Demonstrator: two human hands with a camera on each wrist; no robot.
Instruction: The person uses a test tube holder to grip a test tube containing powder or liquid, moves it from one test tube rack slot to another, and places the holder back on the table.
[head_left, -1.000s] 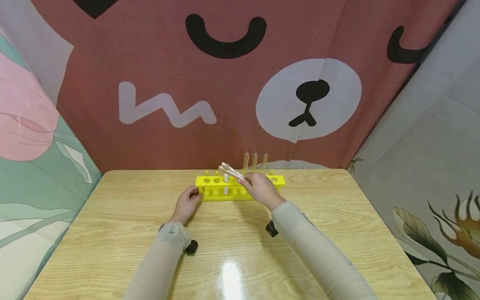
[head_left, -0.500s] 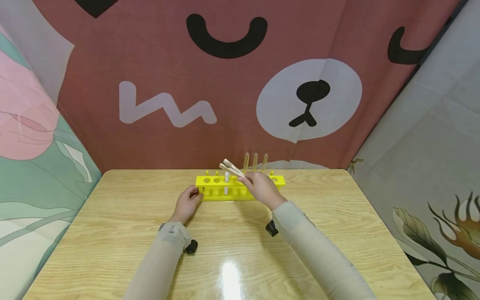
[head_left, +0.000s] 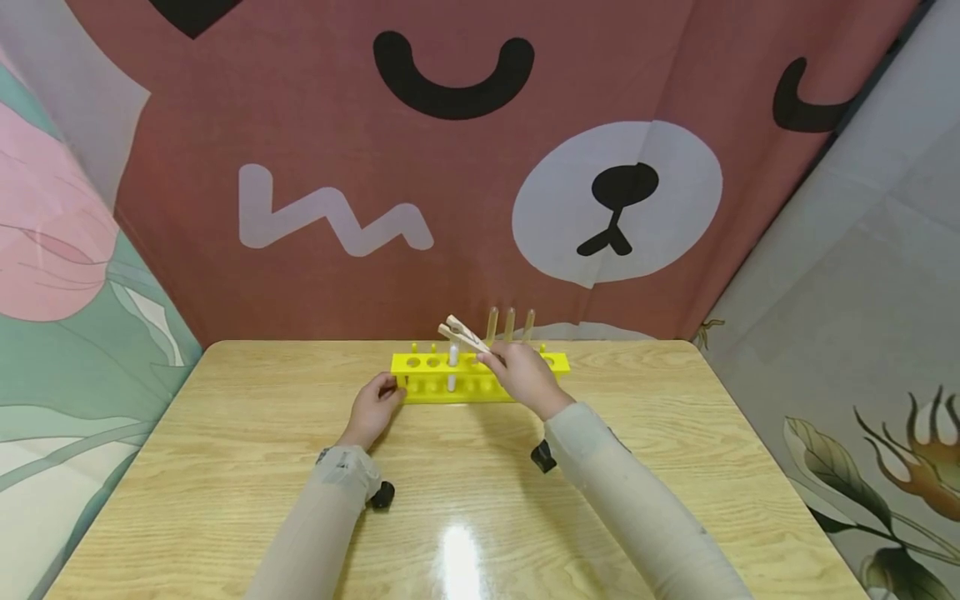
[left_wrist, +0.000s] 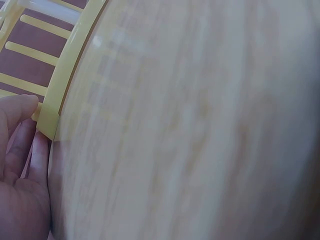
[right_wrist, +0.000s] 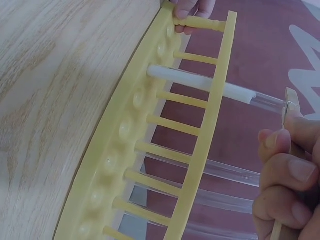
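Note:
A yellow test tube rack [head_left: 411, 367] stands near the table's back edge. My left hand [head_left: 372, 410] grips its left end; in the left wrist view the thumb [left_wrist: 20, 107] lies over the base's corner and other fingers reach beneath. A wooden test tube clamp [head_left: 465, 337] is held in my right hand [head_left: 527, 382] above the rack, tilted up to the left. Below the clamp, a test tube with white contents [right_wrist: 200, 82] stands in a rack hole. In the right wrist view the clamp's end meets the tube's mouth; I cannot tell whether it grips the glass.
Three clear tubes [head_left: 511, 322] stand upside down along the rack's back. The wooden table [head_left: 465, 475] stretches out in front. Behind it hangs a red-brown cloth [head_left: 337, 292] with a bear print. Black wrist cameras [head_left: 383, 495] hang under both sleeves.
The clamp's two arms have spread apart at the tip, and that end has risen slightly. My left hand and the rack look unmoved.

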